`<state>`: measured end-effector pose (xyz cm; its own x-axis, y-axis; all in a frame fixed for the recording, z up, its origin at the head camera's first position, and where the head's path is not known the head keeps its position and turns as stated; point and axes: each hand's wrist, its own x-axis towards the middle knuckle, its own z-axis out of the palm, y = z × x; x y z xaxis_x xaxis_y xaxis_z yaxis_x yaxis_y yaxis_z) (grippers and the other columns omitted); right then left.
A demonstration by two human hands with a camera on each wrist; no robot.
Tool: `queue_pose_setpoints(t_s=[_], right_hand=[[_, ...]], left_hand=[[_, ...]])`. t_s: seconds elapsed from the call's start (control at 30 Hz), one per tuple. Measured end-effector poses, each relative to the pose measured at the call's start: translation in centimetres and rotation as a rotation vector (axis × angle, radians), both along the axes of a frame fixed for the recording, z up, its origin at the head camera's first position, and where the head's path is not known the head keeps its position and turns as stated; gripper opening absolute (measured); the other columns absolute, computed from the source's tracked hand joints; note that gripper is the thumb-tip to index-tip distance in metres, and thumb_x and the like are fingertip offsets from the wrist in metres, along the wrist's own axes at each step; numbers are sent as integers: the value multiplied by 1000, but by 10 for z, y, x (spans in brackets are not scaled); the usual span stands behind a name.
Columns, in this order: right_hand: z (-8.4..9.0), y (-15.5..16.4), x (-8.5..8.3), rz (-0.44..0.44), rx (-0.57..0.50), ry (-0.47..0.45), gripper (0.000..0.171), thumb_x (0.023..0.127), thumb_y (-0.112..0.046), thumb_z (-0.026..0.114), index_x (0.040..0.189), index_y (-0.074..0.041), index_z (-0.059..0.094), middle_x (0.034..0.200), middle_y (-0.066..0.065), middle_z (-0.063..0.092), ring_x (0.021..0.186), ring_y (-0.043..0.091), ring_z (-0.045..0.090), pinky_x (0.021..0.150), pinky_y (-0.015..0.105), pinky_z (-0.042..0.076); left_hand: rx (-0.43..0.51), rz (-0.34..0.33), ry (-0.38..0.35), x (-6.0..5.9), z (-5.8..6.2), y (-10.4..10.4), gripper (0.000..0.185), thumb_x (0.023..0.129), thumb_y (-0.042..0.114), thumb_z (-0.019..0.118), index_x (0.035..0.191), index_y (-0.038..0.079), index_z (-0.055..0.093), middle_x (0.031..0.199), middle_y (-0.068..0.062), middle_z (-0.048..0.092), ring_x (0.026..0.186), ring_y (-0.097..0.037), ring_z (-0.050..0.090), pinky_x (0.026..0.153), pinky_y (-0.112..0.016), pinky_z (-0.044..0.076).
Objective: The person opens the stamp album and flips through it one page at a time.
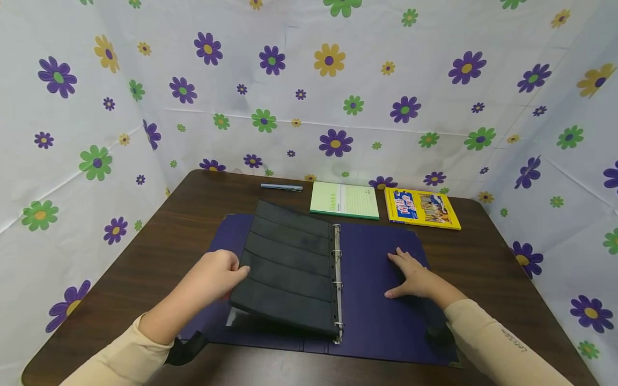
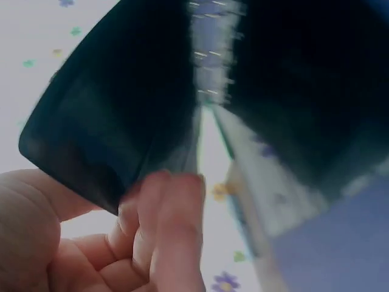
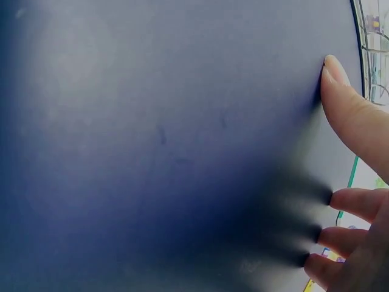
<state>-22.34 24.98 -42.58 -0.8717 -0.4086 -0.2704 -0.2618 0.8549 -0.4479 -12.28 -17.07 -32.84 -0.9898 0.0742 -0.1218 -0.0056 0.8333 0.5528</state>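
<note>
A dark blue ring binder (image 1: 376,321) lies spread on the table, with metal rings (image 1: 337,284) along its spine. On its left half is a stack of black pocket pages (image 1: 289,268), raised from the cover at the outer edge. My left hand (image 1: 219,276) pinches that outer edge between thumb and fingers. In the left wrist view the black pages (image 2: 115,103) fan apart on both sides of the rings. My right hand (image 1: 410,276) rests on the bare right inside cover, fingers spread. Its fingertips touch the cover (image 3: 170,121) in the right wrist view.
Behind the binder a blue pen (image 1: 281,187) lies at the back of the brown table (image 1: 193,214). Right of it are a pale green notebook (image 1: 344,199) and a yellow book (image 1: 422,208). A white cloth with printed flowers (image 1: 299,80) stands around the table's back and sides.
</note>
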Motion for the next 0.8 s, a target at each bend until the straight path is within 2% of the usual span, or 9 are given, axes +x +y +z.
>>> queue_pose_setpoints(t_s=[0.1,0.17,0.23,0.3,0.4,0.47,0.53,0.67,0.8], right_hand=[[-1,2,1,-18,-11,-10,107,66,-48,81,144,4,29,149,32,10,134,52,6,97,71,8],[-2,3,1,-24,-15,-12,107,66,-49,80,144,3,29,149,32,10,134,51,6,96,72,7],[-3,5,2,-29,-19,-15,107,66,-49,80,144,2,28,149,31,10,134,51,5,96,72,6],[-4,6,3,-35,-20,-20,107,66,-49,80,145,1,28,150,30,9,135,49,4,96,72,6],[-6,8,5,-42,-25,-21,107,67,-49,80,145,1,28,150,30,8,136,49,4,96,72,5],[-7,8,5,-46,-29,-21,107,66,-49,80,145,0,28,150,29,8,136,48,3,96,72,5],[-8,8,5,-45,-35,-19,107,66,-49,79,145,0,28,151,29,8,136,48,3,96,72,5],[-8,8,2,-30,0,8,107,66,-54,78,145,-2,30,151,27,11,136,47,6,95,73,7],[-2,7,-3,20,111,96,108,66,-65,71,145,-3,32,149,27,19,135,47,16,95,74,7]], left_hand=[[-163,36,-39,-2,-19,-6,44,89,25,62,54,12,40,45,3,38,42,-11,39,42,-25,28],[-274,44,-46,-2,-31,-7,39,87,27,66,59,10,46,52,1,41,48,-15,42,42,-28,32],[-384,25,15,-2,-44,-3,32,84,30,70,70,6,54,64,-5,50,60,-23,50,45,-35,41],[-445,-38,129,-2,-57,4,38,81,35,73,94,1,61,88,-15,60,82,-33,57,56,-47,48],[-458,-203,259,-4,-75,16,64,80,45,71,126,3,55,127,-23,50,116,-42,46,75,-57,47],[-426,-323,234,-4,-84,22,69,82,49,67,137,10,48,142,-21,38,127,-42,36,84,-58,44],[-403,-398,160,-3,-89,26,69,84,51,63,141,16,45,147,-19,31,131,-41,30,89,-57,41],[-404,-433,82,-2,-92,26,68,84,51,63,141,18,44,147,-19,30,131,-41,31,90,-56,40],[-382,-451,49,-13,-81,24,70,84,51,63,143,18,42,147,-20,31,129,-42,32,92,-58,38]])
